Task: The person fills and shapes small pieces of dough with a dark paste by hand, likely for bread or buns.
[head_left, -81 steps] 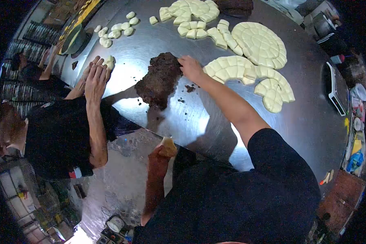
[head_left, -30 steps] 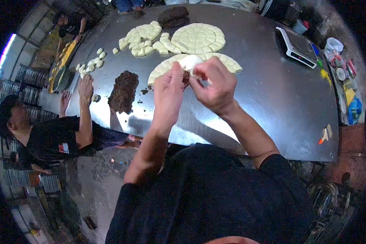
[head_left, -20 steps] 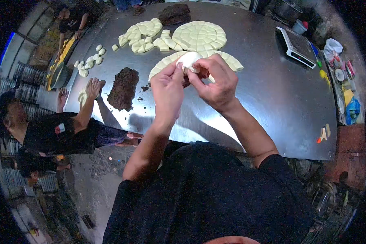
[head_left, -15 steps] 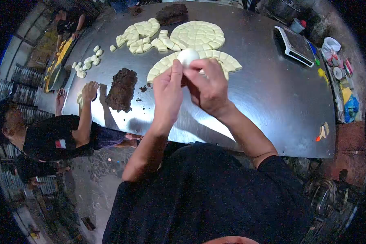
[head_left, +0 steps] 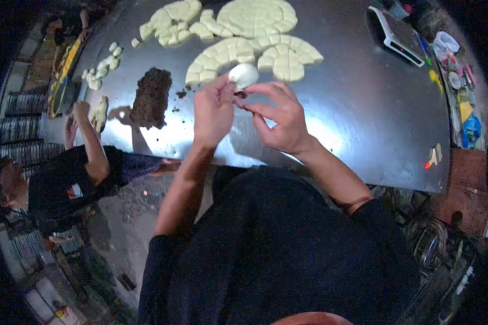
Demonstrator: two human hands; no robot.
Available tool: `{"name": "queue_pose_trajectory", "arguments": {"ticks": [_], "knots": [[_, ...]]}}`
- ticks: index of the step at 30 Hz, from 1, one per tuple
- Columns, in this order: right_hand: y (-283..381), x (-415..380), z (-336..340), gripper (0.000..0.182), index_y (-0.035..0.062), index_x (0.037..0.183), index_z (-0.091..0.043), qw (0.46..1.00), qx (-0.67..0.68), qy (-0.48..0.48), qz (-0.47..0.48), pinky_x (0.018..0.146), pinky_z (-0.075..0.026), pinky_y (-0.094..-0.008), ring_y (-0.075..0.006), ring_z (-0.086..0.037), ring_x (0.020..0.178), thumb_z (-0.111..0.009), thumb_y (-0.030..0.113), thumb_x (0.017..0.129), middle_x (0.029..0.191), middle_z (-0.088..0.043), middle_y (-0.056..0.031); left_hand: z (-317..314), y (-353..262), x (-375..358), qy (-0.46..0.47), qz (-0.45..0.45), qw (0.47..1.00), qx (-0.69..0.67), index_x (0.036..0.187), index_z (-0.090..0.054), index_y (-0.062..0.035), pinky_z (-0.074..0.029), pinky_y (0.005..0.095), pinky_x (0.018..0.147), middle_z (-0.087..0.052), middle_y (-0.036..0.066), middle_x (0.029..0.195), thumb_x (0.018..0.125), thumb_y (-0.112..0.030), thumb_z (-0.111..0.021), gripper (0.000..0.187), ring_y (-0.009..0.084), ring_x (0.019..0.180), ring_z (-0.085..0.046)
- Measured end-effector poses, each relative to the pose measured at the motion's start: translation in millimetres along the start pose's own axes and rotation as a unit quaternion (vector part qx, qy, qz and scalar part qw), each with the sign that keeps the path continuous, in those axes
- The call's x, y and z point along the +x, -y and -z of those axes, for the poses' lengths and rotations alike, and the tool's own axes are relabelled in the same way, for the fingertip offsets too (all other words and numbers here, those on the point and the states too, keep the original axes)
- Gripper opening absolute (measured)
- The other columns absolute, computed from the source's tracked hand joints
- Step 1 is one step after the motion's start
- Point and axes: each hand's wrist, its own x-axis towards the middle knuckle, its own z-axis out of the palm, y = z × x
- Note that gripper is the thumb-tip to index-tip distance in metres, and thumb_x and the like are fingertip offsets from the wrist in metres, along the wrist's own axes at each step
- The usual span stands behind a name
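A smooth white dough ball (head_left: 243, 75) with gathered folds on its lower left sits in my left hand (head_left: 213, 111), pinched by the fingertips. My right hand (head_left: 284, 116) is beside it, fingers spread and thumb apart, with its fingertips close under the ball; whether they touch it is hard to tell. Just beyond the hands, cut dough pieces (head_left: 290, 57) lie in a fan on the metal table (head_left: 358, 119). Left of my hands is a dark brown crumbly mass of filling (head_left: 151, 97), with crumbs around it.
A scored dough round (head_left: 257, 17) and loose pieces (head_left: 173, 21) lie farther back. Small dough balls (head_left: 102, 67) are at left, near a co-worker (head_left: 65, 181) whose hands are at the table edge. A scale (head_left: 396, 38) stands back right; a small orange-tipped item (head_left: 434, 156) lies front right.
My right fingers have spread and drawn back from the dough ball, which has turned to show its folds. The view has tipped, so the table appears higher. The co-worker's arm has moved.
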Motion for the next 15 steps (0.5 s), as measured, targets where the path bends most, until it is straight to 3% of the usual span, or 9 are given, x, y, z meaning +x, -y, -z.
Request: {"name": "queue_pose_trajectory", "arguments": {"ticks": [3, 5, 6, 8, 9, 11, 13, 14, 15], "knots": [[-8.5, -37.0, -2.6, 0.018, 0.0031, 0.084, -0.069, 0.993, 0.053, 0.014, -0.105, 0.074, -0.051, -0.0329, -0.0261, -0.063, 0.084, -0.061, -0.005, 0.07, 0.1, -0.064, -0.01, 4.6, 69.0, -12.7, -0.026, 0.083, 0.995, 0.045, 0.106, -0.063, 0.0051, -0.051, 0.0254, 0.062, -0.068, 0.01, 0.084, 0.095, -0.009, -0.051, 0.022, 0.013, 0.07, -0.064], [-15.2, -48.6, -5.3, 0.016, 0.0013, 0.087, -0.069, 0.985, 0.058, 0.021, -0.16, 0.071, -0.052, -0.0306, -0.0257, -0.065, 0.081, -0.06, -0.004, 0.074, 0.095, -0.065, -0.0115, 6.2, 133.2, -21.2, 0.046, 0.107, 0.972, 0.203, 0.104, -0.064, 0.0052, -0.052, 0.0267, 0.059, -0.068, 0.011, 0.083, 0.092, -0.009, -0.055, 0.021, 0.0146, 0.066, -0.065], [-18.6, -53.2, -8.4, 0.016, 0.0013, 0.087, -0.069, 0.984, 0.061, 0.024, -0.165, 0.071, -0.052, -0.0306, -0.0257, -0.065, 0.081, -0.06, -0.004, 0.074, 0.095, -0.065, -0.0115, -0.3, 135.8, -29.4, 0.085, 0.1, 0.966, 0.222, 0.102, -0.064, 0.0055, -0.053, 0.028, 0.055, -0.068, 0.012, 0.083, 0.088, -0.006, -0.058, 0.02, 0.0156, 0.063, -0.065], [-27.9, -59.5, -14.6, 0.015, 0.0003, 0.087, -0.068, 0.98, 0.072, 0.073, -0.171, 0.072, -0.052, -0.0296, -0.0256, -0.066, 0.082, -0.06, -0.002, 0.075, 0.093, -0.065, -0.0118, -19.2, 155.8, -33.7, 0.151, 0.252, 0.946, 0.14, 0.093, -0.065, 0.0048, -0.053, 0.029, 0.052, -0.067, 0.011, 0.077, 0.085, -0.005, -0.061, 0.014, 0.0169, 0.056, -0.064], [-33.6, -59.5, -18.1, 0.013, 0.0002, 0.088, -0.068, 0.979, 0.077, 0.086, -0.17, 0.071, -0.052, -0.0297, -0.0231, -0.066, 0.082, -0.06, 0.001, 0.078, 0.094, -0.066, -0.012, -21.5, 167.8, -32.9, 0.154, 0.259, 0.943, 0.139, 0.093, -0.065, 0.0048, -0.053, 0.029, 0.052, -0.067, 0.011, 0.077, 0.085, -0.005, -0.061, 0.014, 0.0169, 0.056, -0.064], [-40.4, -46.6, -19.6, 0.014, 0.0013, 0.09, -0.069, 0.971, 0.108, 0.081, -0.197, 0.072, -0.051, -0.03, -0.0217, -0.066, 0.084, -0.06, 0.002, 0.079, 0.095, -0.067, -0.0117, -24.7, 186.5, -26.1, 0.128, 0.303, 0.937, -0.119, 0.087, -0.065, 0.0031, -0.052, 0.0281, 0.048, -0.065, 0.009, 0.071, 0.084, -0.006, -0.064, 0.01, 0.0164, 0.051, -0.061], [-36.2, -23.2, -14.6, 0.015, 0.0024, 0.092, -0.07, 0.962, 0.141, 0.08, -0.218, 0.074, -0.051, -0.0302, -0.0203, -0.066, 0.087, -0.06, 0.003, 0.08, 0.096, -0.067, -0.0114, -25.1, 188.2, -25.7, 0.127, 0.344, 0.922, -0.122, 0.086, -0.064, 0.0022, -0.053, 0.0274, 0.048, -0.064, 0.008, 0.07, 0.084, -0.007, -0.065, 0.01, 0.0162, 0.05, -0.061], [-33.2, -4.4, -10.2, 0.018, 0.004, 0.097, -0.069, 0.976, 0.131, 0.029, -0.171, 0.079, -0.05, -0.0296, -0.0197, -0.064, 0.092, -0.06, 0.006, 0.083, 0.1, -0.067, -0.0117, -24.0, 185.1, -22.9, 0.127, 0.377, 0.909, -0.123, 0.085, -0.063, 0.0014, -0.053, 0.0268, 0.048, -0.062, 0.007, 0.069, 0.084, -0.008, -0.066, 0.01, 0.0159, 0.05, -0.06], [-30.1, 14.0, -6.7, 0.021, 0.0057, 0.103, -0.069, 0.985, 0.12, -0.023, -0.122, 0.084, -0.048, -0.029, -0.019, -0.063, 0.097, -0.059, 0.01, 0.085, 0.103, -0.067, -0.012, -23.6, 180.1, -21.8, 0.11, 0.368, 0.916, -0.118, 0.079, -0.062, 0.0017, -0.046, 0.0255, 0.039, -0.063, 0.009, 0.066, 0.078, -0.017, -0.078, 0.025, 0.0135, 0.043, -0.055]]}}
